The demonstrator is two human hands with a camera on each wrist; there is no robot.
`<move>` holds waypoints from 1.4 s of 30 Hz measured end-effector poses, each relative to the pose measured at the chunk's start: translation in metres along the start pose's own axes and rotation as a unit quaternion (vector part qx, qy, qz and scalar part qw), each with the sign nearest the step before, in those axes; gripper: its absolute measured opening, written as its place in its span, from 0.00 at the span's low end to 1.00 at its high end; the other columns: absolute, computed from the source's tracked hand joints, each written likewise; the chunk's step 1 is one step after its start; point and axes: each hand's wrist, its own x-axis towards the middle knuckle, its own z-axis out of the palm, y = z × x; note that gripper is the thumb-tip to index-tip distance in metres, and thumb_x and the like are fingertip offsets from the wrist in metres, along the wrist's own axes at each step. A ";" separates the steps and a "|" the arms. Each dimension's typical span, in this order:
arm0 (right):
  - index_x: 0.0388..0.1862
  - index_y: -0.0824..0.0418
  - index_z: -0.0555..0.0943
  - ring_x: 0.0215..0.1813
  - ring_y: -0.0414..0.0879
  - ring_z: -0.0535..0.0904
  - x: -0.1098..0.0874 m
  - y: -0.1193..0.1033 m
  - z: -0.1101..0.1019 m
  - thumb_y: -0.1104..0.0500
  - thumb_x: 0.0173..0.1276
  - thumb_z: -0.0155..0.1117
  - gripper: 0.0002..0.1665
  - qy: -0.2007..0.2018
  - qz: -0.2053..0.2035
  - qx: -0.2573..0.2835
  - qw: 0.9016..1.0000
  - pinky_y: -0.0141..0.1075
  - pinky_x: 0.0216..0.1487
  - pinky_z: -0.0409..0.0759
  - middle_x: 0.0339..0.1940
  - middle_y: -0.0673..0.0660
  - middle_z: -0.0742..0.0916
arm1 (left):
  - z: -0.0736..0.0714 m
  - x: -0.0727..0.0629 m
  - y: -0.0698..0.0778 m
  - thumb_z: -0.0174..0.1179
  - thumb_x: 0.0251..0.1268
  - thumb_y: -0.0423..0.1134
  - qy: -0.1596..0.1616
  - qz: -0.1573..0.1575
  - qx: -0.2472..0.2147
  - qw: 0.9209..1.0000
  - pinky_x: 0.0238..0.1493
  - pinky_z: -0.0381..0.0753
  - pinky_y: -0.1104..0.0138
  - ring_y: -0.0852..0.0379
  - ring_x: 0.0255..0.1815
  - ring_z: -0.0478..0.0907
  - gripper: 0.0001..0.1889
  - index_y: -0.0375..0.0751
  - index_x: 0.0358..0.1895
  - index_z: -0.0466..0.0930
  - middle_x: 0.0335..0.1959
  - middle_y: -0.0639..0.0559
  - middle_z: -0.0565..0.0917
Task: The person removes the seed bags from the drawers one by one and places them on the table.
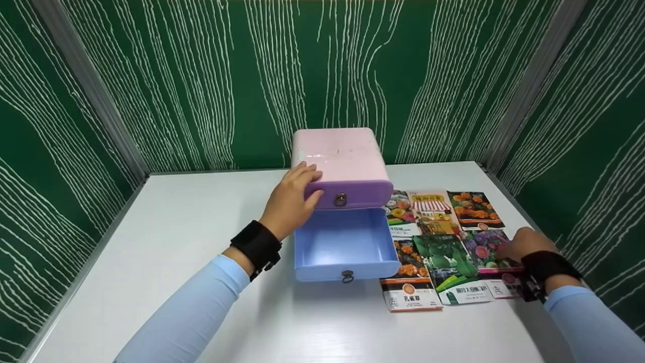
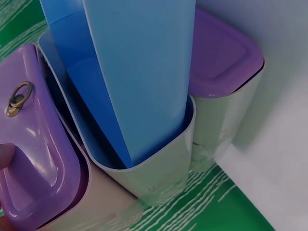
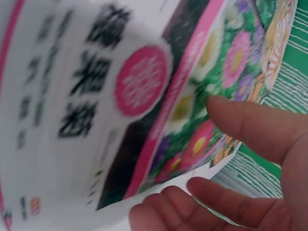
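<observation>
A drawer cabinet with a pink top (image 1: 335, 146) stands at the back middle, its purple upper drawer (image 1: 360, 194) pushed in. Below it, the blue drawer (image 1: 347, 237) is pulled out, with nothing visible inside. My left hand (image 1: 292, 201) rests on the cabinet's top left corner, its thumb against the purple front. At the right, my right hand (image 1: 531, 242) is at the side edge of a seed packet with pink and purple flowers (image 3: 197, 139). In the right wrist view its thumb overlaps the printed face, while the loosely bent fingers lie apart from it along the edge.
More seed packets lie in two rows right of the cabinet, including orange-flower packets (image 1: 473, 209), a green leafy one (image 1: 448, 257) and one with a striped awning (image 1: 428, 206). A second purple drawer (image 2: 221, 53) is closed under the blue one. Green walls (image 1: 352, 65) enclose the white table (image 1: 201, 217).
</observation>
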 end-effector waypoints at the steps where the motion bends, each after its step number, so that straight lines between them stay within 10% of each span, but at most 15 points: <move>1: 0.40 0.79 0.82 0.34 0.57 0.77 0.000 -0.002 0.000 0.49 0.65 0.74 0.30 0.009 -0.006 0.002 1.000 0.45 0.35 0.78 0.30 0.64 0.84 | 0.000 0.000 0.000 0.68 0.77 0.35 0.001 0.002 0.001 1.000 0.86 0.64 0.47 0.37 0.84 0.68 0.18 0.31 0.65 0.84 0.74 0.36 0.80; 9: 0.17 0.56 0.75 0.21 0.46 0.67 -0.006 -0.040 0.009 0.51 0.70 0.68 0.23 0.079 -0.058 0.053 0.994 0.40 0.25 0.65 0.15 0.48 0.72 | 0.001 0.000 0.001 0.67 0.78 0.35 -0.002 0.005 0.006 1.000 0.86 0.64 0.47 0.37 0.84 0.68 0.18 0.31 0.64 0.84 0.74 0.35 0.80; 16: 0.51 0.78 0.83 0.32 0.53 0.83 -0.022 -0.081 0.013 0.51 0.76 0.71 0.27 0.113 -0.108 0.078 0.985 0.45 0.34 0.79 0.41 0.74 0.89 | 0.001 -0.001 0.001 0.67 0.77 0.35 0.000 0.003 0.011 1.000 0.86 0.64 0.47 0.37 0.84 0.68 0.18 0.32 0.64 0.85 0.75 0.36 0.80; 42: 0.45 0.66 0.88 0.36 0.46 0.80 -0.101 -0.204 0.029 0.59 0.75 0.75 0.10 0.151 -0.270 0.149 0.939 0.33 0.36 0.78 0.36 0.58 0.89 | 0.002 0.000 -0.003 0.67 0.78 0.35 0.010 0.013 -0.001 1.000 0.86 0.64 0.48 0.37 0.82 0.70 0.17 0.32 0.63 0.85 0.73 0.36 0.81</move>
